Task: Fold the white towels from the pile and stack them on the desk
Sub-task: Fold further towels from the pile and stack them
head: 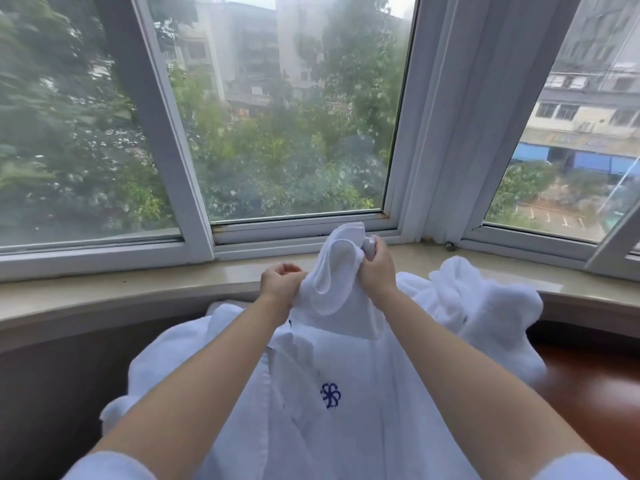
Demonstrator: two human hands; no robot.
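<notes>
A white towel (pixel 341 358) with a blue embroidered emblem hangs lifted in front of me, its top edge bunched up near the window sill. My left hand (pixel 281 284) grips the towel's upper left edge with curled fingers. My right hand (pixel 375 268) grips the bunched top edge just to the right, fingers wrapped round the cloth. The towel drapes down between my forearms. A pile of crumpled white towels (pixel 485 306) lies behind and to the right on the reddish-brown desk (pixel 595 393), and more white cloth (pixel 156 368) spills to the left.
A beige stone window sill (pixel 104 292) curves across behind the pile. Above it stand white-framed windows (pixel 194 188) with trees and buildings outside. A white curtain (pixel 460 133) hangs at the right of the middle pane.
</notes>
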